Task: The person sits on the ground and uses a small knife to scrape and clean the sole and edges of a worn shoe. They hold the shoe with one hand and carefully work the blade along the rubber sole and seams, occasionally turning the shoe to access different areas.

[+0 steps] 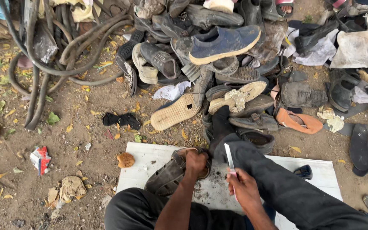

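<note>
Seen from above, on bare dirt scattered with yellow leaves. Left hand point(196, 163) closed around the upper edge of a worn grey sandal point(172, 172), fingers curled over its rim; sandal resting on a white board point(150, 159) laid flat on the ground, just in front of the knees. Right hand point(243, 187) clenched around the pink handle of a small knife point(229, 162), blade pointing up and away from the body, tip near the sandal but apart from it. Outstretched leg in dark trousers point(277, 183) lying across the board to the right of the knife, foot reaching toward a heap of old shoes point(218, 55). Blue shoe point(225, 42) lying on top of the heap, a pale sole point(175, 111) turned upward at its near edge. Tangle of dark hoses point(60, 47) at far left. Crumpled wrapper point(40, 159) on the dirt left of the board.
</note>
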